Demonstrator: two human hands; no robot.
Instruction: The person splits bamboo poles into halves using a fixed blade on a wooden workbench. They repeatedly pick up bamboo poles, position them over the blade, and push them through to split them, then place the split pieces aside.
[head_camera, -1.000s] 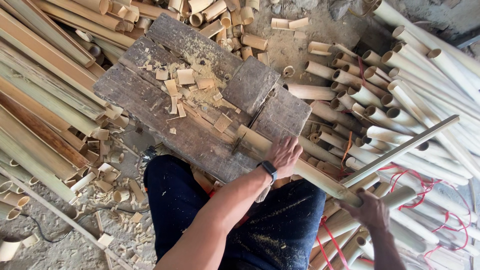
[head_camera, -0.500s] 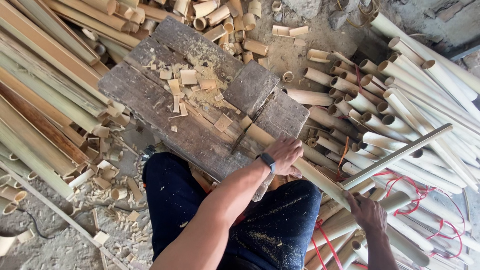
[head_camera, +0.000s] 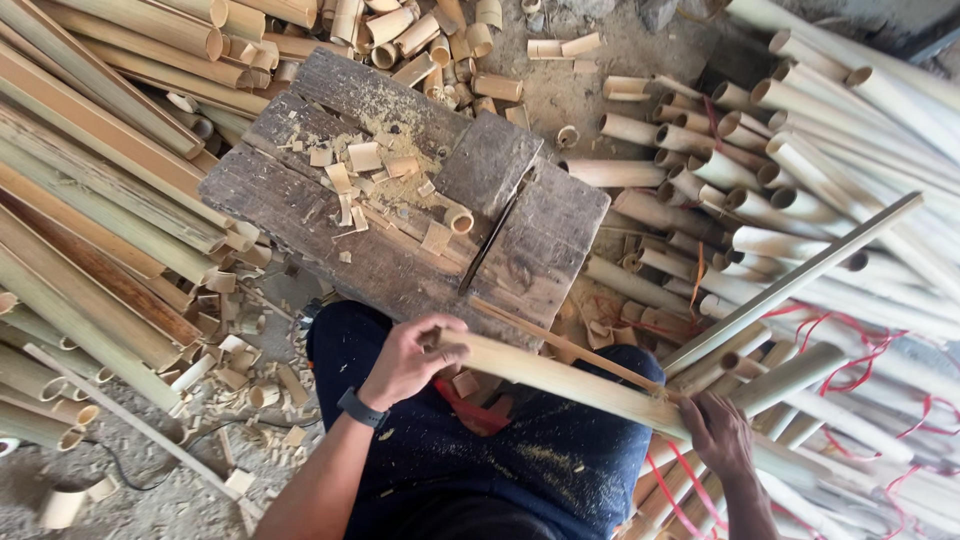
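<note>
Bamboo pole held across the lap, hemmed in by bamboo stacks

Piles crowd nine and three o'clock; the wooden block (head_camera: 400, 200) fills twelve. The left hand (head_camera: 405, 360) clasps the bamboo pole's (head_camera: 570, 380) end, the right hand (head_camera: 720, 435) grips it toward four o'clock.

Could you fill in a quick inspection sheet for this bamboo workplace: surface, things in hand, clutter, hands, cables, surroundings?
Surface: worn wooden block, cracked, strewn with chips and sawdust.
Job's things: split bamboo strip, lying across the lap; a thinner sliver lies along it.
Clutter: short bamboo offcuts beyond the block, chips on the ground.
Hands: left hand grips the strip's near end; right hand holds it farther along.
Cables: thin dark cord on the ground, lower left.
Surroundings: long bamboo poles left, pale tubes right, red ties.
</note>
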